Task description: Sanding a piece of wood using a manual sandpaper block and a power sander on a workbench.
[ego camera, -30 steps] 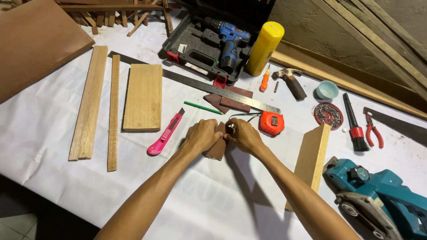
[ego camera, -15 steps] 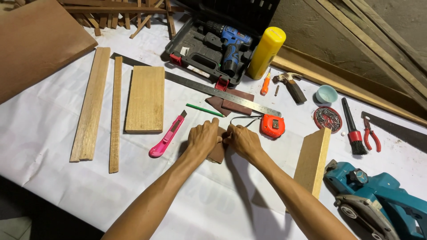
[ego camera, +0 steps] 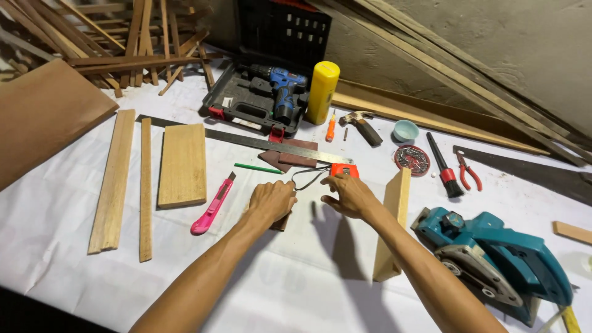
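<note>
My left hand point(ego camera: 271, 200) is closed over a small brown block point(ego camera: 282, 222) that lies on the white table cover; only the block's lower corner shows under the fingers. My right hand point(ego camera: 348, 194) hovers just to the right of it with fingers apart and nothing in them. It sits between the orange tape measure point(ego camera: 343, 169) behind it and a pale wooden board point(ego camera: 391, 222) standing on edge to its right. A thin black cord loops between the tape measure and my left hand.
A pink utility knife point(ego camera: 213, 203), a green pencil point(ego camera: 259, 168) and a long steel ruler point(ego camera: 246, 140) lie to the left and behind. Flat board point(ego camera: 182, 164) and slats point(ego camera: 113, 179) at left. Drill case point(ego camera: 253, 102), yellow bottle point(ego camera: 323, 92), nail tin point(ego camera: 412, 160), teal electric planer point(ego camera: 493, 259) at right.
My right hand has let go of the brown block and moved right, fingers spread. My left hand stays on the block. The camera has pulled back and tilted up.
</note>
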